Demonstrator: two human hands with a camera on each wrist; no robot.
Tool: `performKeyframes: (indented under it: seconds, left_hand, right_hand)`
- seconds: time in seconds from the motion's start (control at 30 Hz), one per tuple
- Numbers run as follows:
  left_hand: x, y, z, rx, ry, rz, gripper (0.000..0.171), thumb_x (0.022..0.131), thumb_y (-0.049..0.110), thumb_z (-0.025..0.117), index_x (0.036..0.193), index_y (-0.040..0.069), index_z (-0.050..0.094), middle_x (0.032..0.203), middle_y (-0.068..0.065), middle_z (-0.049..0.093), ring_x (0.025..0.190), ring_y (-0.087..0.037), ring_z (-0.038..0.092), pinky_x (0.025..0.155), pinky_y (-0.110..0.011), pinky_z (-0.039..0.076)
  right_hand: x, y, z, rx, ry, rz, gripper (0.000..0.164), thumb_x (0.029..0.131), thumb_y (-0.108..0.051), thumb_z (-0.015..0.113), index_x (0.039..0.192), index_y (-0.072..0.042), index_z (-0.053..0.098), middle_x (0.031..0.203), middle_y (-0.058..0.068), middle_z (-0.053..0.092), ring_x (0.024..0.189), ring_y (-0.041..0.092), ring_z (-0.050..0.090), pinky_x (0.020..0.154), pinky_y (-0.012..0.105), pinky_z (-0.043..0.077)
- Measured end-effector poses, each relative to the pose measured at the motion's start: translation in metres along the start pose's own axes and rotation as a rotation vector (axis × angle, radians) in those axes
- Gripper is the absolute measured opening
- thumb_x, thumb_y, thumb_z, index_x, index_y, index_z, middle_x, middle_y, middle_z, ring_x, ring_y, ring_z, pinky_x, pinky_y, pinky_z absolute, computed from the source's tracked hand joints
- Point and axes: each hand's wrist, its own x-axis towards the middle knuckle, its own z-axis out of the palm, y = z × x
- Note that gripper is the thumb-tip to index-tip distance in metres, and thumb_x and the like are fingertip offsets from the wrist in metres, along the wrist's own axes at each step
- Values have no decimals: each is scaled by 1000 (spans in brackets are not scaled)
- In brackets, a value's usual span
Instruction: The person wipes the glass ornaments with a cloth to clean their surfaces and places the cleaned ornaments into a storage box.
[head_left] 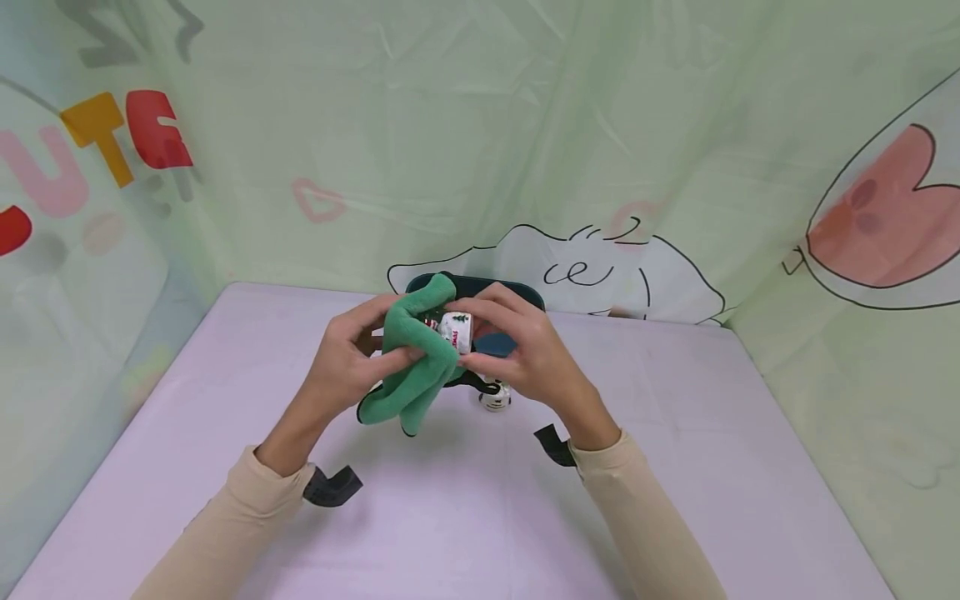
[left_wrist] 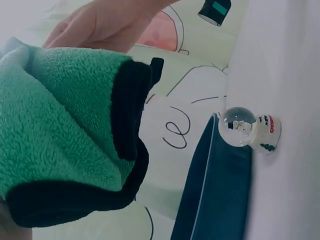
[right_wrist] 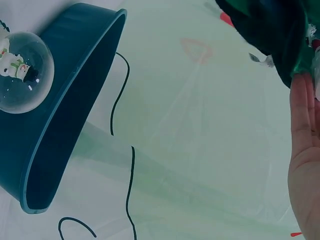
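Note:
In the head view my left hand (head_left: 341,354) grips a fluffy green towel (head_left: 408,333) with black edging, thumb in front. Between thumb and fingers my right hand (head_left: 532,346) holds a small snow globe by its white base (head_left: 456,331), which carries a green tree and red lettering. The towel wraps the globe end and hides most of it. Loose folds of the towel (left_wrist: 60,115) hang down in the left wrist view. A second snow globe (left_wrist: 237,126), with a snowman inside, stands upright on the table below the hands.
Behind the standing globe is a dark blue basin (right_wrist: 75,55) on the white table (head_left: 637,392), close to the back curtain (head_left: 480,150). The curtain bears printed drawings and letters. Black straps (head_left: 332,486) stick out at both wrists.

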Motion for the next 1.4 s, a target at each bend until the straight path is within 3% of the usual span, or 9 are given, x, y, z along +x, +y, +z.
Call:
performKeyframes:
  seconds: [0.2, 0.33, 0.53, 0.77, 0.9, 1.1, 1.27, 1.33, 1.4]
  left_hand:
    - [-2, 1, -2, -52, 21, -53, 45, 85, -9, 75, 128, -5, 63, 113, -1, 70, 96, -15, 69, 75, -30, 62]
    - [-3, -1, -3, -64, 30, -77, 41, 87, -4, 76, 126, -7, 63, 112, 2, 70, 96, -15, 68, 76, -27, 61]
    - [-3, -2, -3, -36, 36, -99, 40, 87, -2, 77, 125, -5, 64, 109, 1, 70, 95, -16, 67, 76, -26, 60]
    - [-2, -1, -2, -52, 26, -128, 40, 87, 1, 79, 125, -4, 65, 108, 1, 71, 95, -17, 68, 76, -27, 60]
    - [-2, 0, 0, -56, 1, -117, 43, 85, -2, 79, 126, -3, 65, 110, -1, 70, 96, -17, 68, 76, -29, 61]
    - [-2, 1, 0, -32, -49, -28, 52, 84, -3, 81, 132, -2, 62, 115, -11, 69, 98, -19, 68, 76, -34, 63]
    - [0, 0, 0, 4, -60, 48, 54, 83, 0, 82, 132, -3, 62, 116, -15, 68, 99, -18, 67, 76, -34, 63]
    - [0, 0, 0, 26, -62, 72, 55, 82, -3, 82, 133, -3, 61, 119, -15, 68, 101, -18, 66, 77, -34, 63]
    - [0, 0, 0, 49, -63, 91, 57, 80, -6, 82, 133, -3, 61, 121, -15, 67, 104, -18, 66, 78, -34, 63]
  right_hand:
    - [2, 3, 2, -27, 46, -125, 43, 93, -33, 74, 124, -3, 70, 116, 12, 62, 106, 22, 62, 87, 32, 57]
    - [3, 5, 2, -69, 70, -187, 33, 91, -14, 78, 122, -3, 71, 121, 16, 61, 113, 28, 61, 92, 32, 54]
    - [3, 4, 1, -97, 87, -195, 41, 82, 10, 78, 121, -3, 70, 123, 17, 60, 116, 30, 61, 92, 29, 55]
    - [3, 4, -1, -73, 104, -172, 41, 79, 5, 82, 119, -3, 71, 117, 14, 66, 110, 26, 66, 86, 31, 58]
    - [1, 3, -2, -39, 90, -133, 43, 78, -1, 85, 119, -2, 71, 109, 11, 67, 98, 20, 68, 79, 33, 61]
    - [-1, 2, -1, -9, 62, -72, 44, 78, -8, 84, 120, 0, 71, 99, 8, 67, 81, 15, 69, 75, 28, 61]
    - [0, 1, -2, 0, 48, -32, 42, 88, -28, 81, 118, -1, 71, 93, 3, 67, 77, 11, 68, 72, 26, 61]
    - [1, 0, -2, 2, 48, -19, 40, 88, -28, 81, 115, -1, 72, 91, 2, 68, 76, 11, 68, 70, 26, 61]
    - [1, 0, -2, 1, 52, -8, 35, 83, -17, 83, 112, -1, 72, 87, 2, 68, 73, 11, 67, 68, 27, 61]
